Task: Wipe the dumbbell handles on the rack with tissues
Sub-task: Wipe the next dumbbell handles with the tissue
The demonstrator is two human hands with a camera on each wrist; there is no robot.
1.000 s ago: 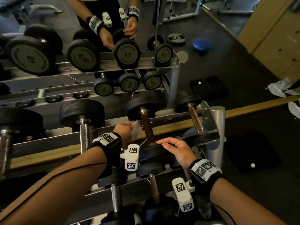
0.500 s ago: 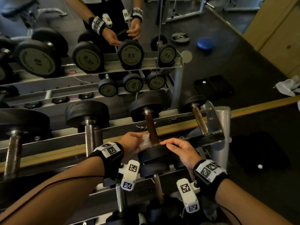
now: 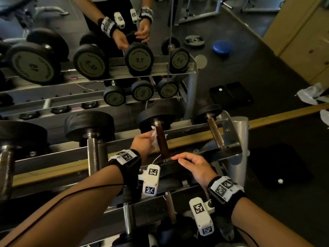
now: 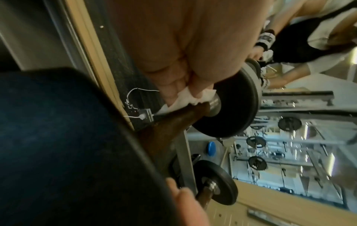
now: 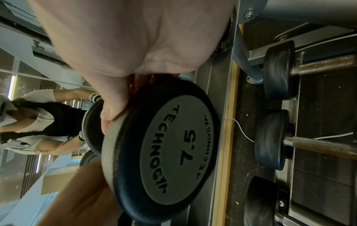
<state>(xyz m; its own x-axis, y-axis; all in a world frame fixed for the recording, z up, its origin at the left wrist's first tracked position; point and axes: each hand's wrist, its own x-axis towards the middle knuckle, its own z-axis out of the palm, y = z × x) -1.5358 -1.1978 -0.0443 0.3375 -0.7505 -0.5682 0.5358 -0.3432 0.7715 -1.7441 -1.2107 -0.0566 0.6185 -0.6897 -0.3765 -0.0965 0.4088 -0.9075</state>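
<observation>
Mid-frame in the head view, the tissue [image 3: 154, 138] is pinched by the left hand [image 3: 143, 144] against the brown handle [image 3: 162, 142] at its upper end, evidently for rubbing. The near head [image 5: 173, 152] is clasped by the right hand [image 3: 195, 166], probably so rolling on the rack [image 3: 53, 155] is prevented.

The grey end plate [image 5: 173, 152] of a racked dumbbell reads "TECHNOGYM" twice around its edge, with "7.5" at centre. In the mirror, the reflected middle plate [image 3: 139, 59] shows a reversed 7.5, its left neighbour [image 3: 91, 63] 12.5 and its right neighbour [image 3: 179, 59] 2.5. Lettering on the smaller reflected plates is too blurred to read.
</observation>
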